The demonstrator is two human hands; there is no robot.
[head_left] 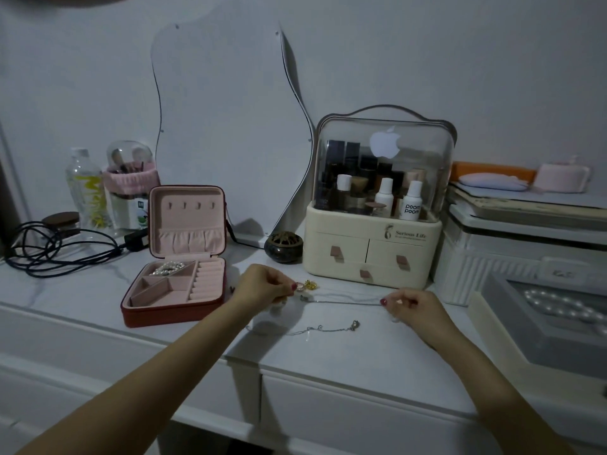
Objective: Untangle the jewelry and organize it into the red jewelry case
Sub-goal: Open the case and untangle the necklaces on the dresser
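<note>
While the left hand point(262, 284) pinches one end of a thin silver chain point(345, 301) beside a gold tangle point(309, 285), the right hand point(409, 303) pinches the other end, stretching it taut just above the tabletop point(345, 359). A second chain point(312, 330) lies loose below it. Left of the hands, the red jewelry case point(174, 290) sits open, pearls point(166, 268) in a back compartment.

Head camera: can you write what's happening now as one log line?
left hand pinches silver chain | right hand pinches other end, chain taut | second chain on tabletop | red jewelry case open, pearls inside
</note>
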